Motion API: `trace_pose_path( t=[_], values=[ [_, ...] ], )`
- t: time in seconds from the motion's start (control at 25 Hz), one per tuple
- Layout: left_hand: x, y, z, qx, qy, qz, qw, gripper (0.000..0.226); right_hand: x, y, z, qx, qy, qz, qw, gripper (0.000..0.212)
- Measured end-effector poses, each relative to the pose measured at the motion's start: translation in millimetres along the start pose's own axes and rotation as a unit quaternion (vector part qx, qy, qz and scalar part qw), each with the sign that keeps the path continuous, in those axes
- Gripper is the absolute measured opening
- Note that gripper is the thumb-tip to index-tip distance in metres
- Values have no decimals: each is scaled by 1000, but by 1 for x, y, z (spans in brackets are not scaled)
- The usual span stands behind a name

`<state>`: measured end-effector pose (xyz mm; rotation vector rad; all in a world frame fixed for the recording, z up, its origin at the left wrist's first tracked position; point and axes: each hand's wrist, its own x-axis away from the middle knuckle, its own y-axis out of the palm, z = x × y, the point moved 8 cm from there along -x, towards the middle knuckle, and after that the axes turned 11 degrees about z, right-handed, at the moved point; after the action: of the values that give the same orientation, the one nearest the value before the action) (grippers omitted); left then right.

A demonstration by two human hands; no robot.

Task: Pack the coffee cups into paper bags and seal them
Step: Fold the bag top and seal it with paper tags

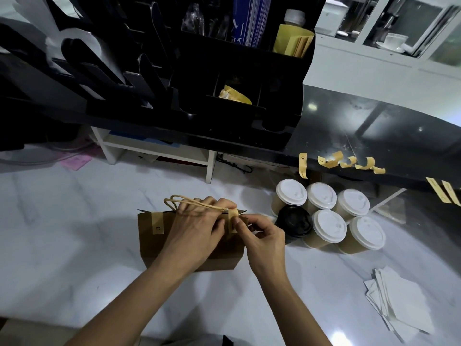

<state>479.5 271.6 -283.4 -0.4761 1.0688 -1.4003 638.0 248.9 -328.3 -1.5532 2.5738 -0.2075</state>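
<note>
A white marbled desk runs under a raised black ledge hung with yellow sticker strips. Mid-desk stands the paper bag; the left hand grips its top, the right hand pinches a sticker there. Lidded coffee cups cluster just right. The bag's contents are hidden.
</note>
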Motion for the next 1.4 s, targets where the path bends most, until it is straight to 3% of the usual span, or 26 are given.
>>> trace_pose_path(
  t=[0.2,0.6,0.88,0.96,1.16,1.4],
  values=[
    [-2,2,-2,3,-7,-3,1000,21,1,-2,-2,-18,-19,12,1000,10],
    [-6,1,-3,24,-58,22,998,21,2,-3,-3,-23,-28,4,999,19],
    [-4,0,1,17,8,7,1000,14,1,-7,-7,2,-40,14,999,20],
    [-3,1,3,9,27,12,1000,12,0,-8,-16,33,-87,5,996,24],
    [-4,4,0,-12,31,11,999,16,-2,-2,-28,148,-180,-17,972,12],
    [-2,2,-7,25,-14,21,999,33,0,5,-30,213,-222,-19,951,11]
  ],
)
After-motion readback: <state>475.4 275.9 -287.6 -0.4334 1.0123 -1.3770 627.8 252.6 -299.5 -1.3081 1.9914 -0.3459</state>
